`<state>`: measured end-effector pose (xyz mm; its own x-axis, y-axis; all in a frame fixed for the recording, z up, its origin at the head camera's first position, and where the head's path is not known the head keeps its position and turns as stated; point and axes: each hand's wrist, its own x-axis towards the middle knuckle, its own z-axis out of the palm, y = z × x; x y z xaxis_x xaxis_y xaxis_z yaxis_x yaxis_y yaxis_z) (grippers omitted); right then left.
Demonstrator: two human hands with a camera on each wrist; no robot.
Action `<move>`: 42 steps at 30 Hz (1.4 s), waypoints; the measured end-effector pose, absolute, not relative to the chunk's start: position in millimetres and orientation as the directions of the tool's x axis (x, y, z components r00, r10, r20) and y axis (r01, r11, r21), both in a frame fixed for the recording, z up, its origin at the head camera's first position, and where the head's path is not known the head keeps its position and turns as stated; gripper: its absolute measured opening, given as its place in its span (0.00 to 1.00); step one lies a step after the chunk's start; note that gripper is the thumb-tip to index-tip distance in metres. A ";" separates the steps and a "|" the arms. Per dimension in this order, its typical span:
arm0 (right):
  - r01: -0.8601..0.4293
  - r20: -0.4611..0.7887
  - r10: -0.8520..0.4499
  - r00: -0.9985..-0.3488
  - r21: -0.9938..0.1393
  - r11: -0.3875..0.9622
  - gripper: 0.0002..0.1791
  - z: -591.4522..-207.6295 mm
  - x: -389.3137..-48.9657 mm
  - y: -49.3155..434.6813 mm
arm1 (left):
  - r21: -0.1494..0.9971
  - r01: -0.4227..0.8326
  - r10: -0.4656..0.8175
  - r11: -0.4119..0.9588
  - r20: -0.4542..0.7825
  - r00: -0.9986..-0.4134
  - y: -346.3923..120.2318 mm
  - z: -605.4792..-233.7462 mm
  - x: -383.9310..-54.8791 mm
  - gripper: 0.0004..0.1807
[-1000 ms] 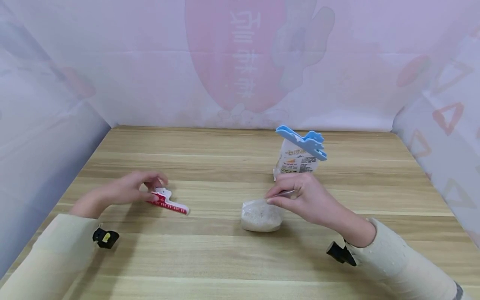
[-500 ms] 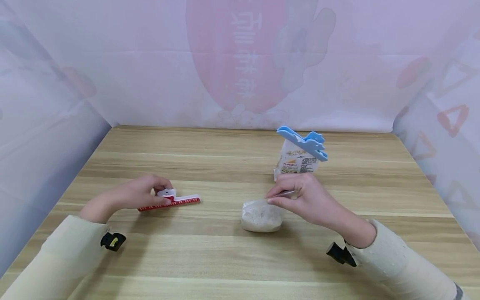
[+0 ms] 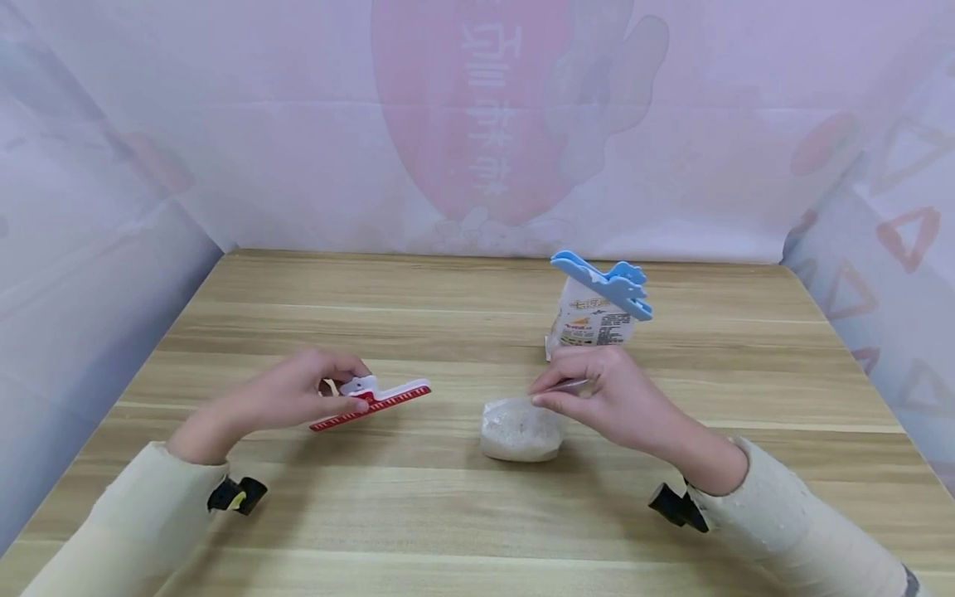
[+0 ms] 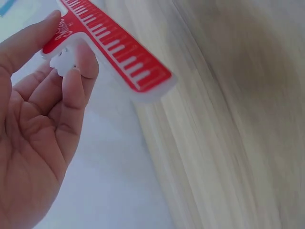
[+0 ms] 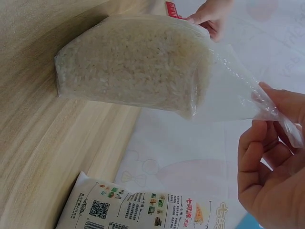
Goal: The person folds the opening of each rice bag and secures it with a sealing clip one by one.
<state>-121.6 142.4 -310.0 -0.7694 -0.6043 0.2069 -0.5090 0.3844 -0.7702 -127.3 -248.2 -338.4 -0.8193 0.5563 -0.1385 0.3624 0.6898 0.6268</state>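
Observation:
A red and white bag clip (image 3: 373,403) is pinched by its handles between the thumb and fingers of my left hand (image 3: 294,396). In the left wrist view the clip (image 4: 114,45) is held up off the wood, its long toothed bar pointing away from the palm. A clear plastic bag of rice (image 3: 521,433) stands on the table. My right hand (image 3: 608,394) pinches the gathered top of that bag. Seen from the right wrist, the rice bag (image 5: 128,67) has its empty upper part drawn into the fingers (image 5: 262,143).
Behind my right hand stands a printed rice bag (image 3: 585,319), with a blue clip (image 3: 603,283) across its top. The wooden table (image 3: 418,531) ends at a printed cloth backdrop (image 3: 298,166), with cloth walls on both sides.
My left hand has lifted the red and white clip and carried it right toward the rice bag, turning its bar upward. My right hand stays at the bag's top.

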 end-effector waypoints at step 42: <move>-0.532 0.241 -0.606 -0.758 -0.765 0.363 0.04 -310.9 -120.0 137.6 | 0.787 0.313 0.510 0.532 -0.002 -0.860 -170.6 -330.8 -90.7 0.09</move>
